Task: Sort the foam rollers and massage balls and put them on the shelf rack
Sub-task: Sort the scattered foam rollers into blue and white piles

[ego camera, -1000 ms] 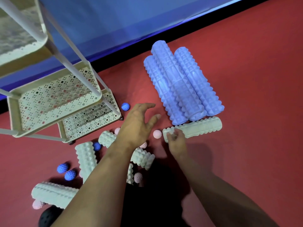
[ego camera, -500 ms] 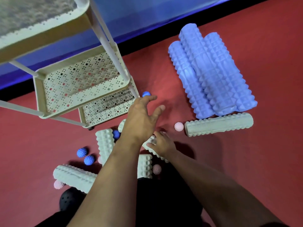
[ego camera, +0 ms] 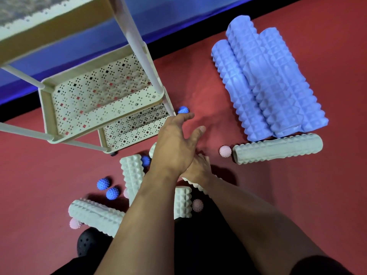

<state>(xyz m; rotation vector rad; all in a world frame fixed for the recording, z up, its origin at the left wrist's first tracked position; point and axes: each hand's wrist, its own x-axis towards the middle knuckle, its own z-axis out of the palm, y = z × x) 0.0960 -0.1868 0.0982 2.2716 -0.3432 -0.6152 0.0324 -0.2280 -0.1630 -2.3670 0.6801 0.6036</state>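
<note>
Left hand spread open above the curled right hand.

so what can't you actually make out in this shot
Head view only:
- right hand: fingers hidden under the left hand, grip unclear.
- white roller beneath it: mostly covered by both arms.
- top shelf: blurred, cut off by the frame edge.
- pink ball: mostly behind a roller.

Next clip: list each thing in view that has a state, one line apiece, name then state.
Left hand: open, fingers spread above the floor.
Right hand: on a short white roller, grip mostly hidden.
Shelf rack: visible tiers bare.
Purple rollers: three stacked on the floor.
Long white roller: lying flat, a pink ball at its end.
</note>
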